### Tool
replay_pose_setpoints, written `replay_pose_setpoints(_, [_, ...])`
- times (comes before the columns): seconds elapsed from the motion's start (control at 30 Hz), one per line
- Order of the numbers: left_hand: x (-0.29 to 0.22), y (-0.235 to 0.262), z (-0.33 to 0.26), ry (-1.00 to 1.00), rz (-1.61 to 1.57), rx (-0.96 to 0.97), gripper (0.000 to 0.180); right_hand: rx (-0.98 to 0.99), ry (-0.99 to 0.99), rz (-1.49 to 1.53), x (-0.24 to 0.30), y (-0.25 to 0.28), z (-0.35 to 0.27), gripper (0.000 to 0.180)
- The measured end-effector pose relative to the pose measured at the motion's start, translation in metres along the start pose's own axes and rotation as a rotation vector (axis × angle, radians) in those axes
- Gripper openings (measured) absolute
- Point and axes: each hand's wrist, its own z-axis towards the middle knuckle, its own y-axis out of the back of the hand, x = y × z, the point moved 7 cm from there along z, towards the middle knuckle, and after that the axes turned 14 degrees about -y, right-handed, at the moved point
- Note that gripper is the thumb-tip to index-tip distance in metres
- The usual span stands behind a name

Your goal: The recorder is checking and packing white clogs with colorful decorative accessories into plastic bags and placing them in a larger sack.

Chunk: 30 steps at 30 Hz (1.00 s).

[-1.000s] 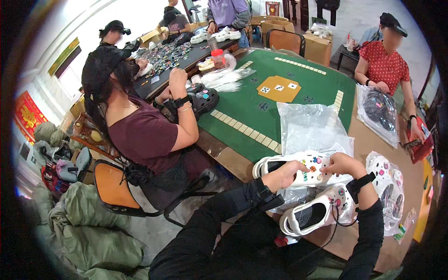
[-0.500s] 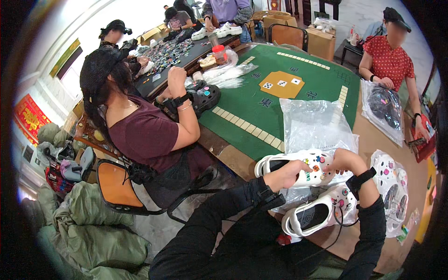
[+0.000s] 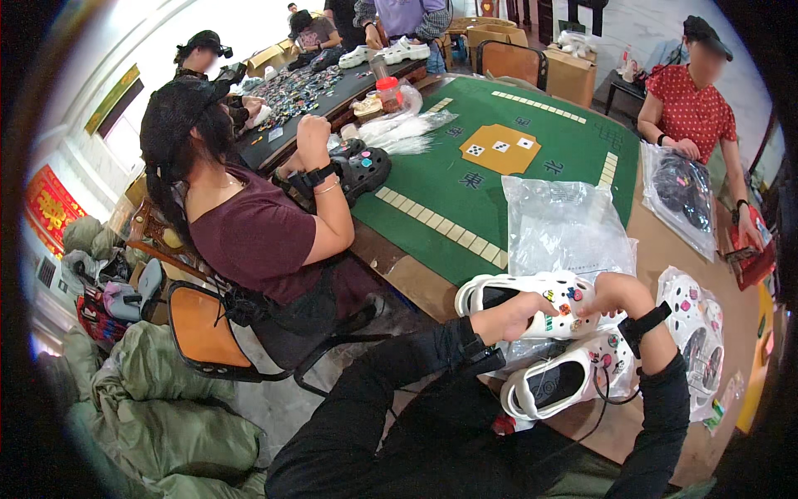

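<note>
My left hand (image 3: 522,317) grips the side of a white clog shoe (image 3: 532,297) studded with small coloured charms, held above the table edge. Over the shoe's toe end, my right hand (image 3: 617,293) pinches at a charm. A second white clog (image 3: 561,381), also with charms, lies just below, against my lap. An empty clear plastic bag (image 3: 563,226) lies behind the shoes on the table.
A green-topped game table (image 3: 490,179) with tile rows spreads ahead. A person in a maroon top sits to my left handling a black clog (image 3: 359,172). Another person in red at the far right holds a bagged pair (image 3: 680,193). A bagged white pair (image 3: 697,333) lies on my right.
Both hands have kept hold of the upper white clog, shifting it only slightly. The person in maroon has stayed bent over the black clog.
</note>
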Motion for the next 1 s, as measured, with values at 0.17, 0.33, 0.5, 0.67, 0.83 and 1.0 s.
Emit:
replay_pose_setpoints(0.17, [0.000,-0.004,-0.001,0.001,-0.025,0.022,0.047,-0.045,-0.007,0.097,-0.009,0.002,-0.001,0.057])
replay_pose_setpoints(0.33, [0.007,0.002,0.006,0.028,-0.098,0.063,0.047,-0.074,0.022,0.138,-0.017,0.000,-0.004,0.055])
replay_pose_setpoints(0.5, [0.007,0.009,0.005,-0.011,-0.048,0.010,0.037,-0.072,0.103,0.302,-0.019,-0.006,0.004,0.051])
replay_pose_setpoints(0.67, [0.005,0.010,0.008,-0.014,-0.020,0.043,0.037,-0.130,0.115,0.160,-0.015,-0.006,0.001,0.053])
replay_pose_setpoints(0.83, [0.005,0.011,0.006,0.027,-0.001,-0.028,0.033,-0.102,0.116,0.254,-0.019,-0.010,0.004,0.052])
replay_pose_setpoints(1.0, [0.000,0.006,-0.001,0.056,0.055,-0.083,0.033,-0.102,0.095,0.310,-0.020,-0.009,-0.003,0.051])
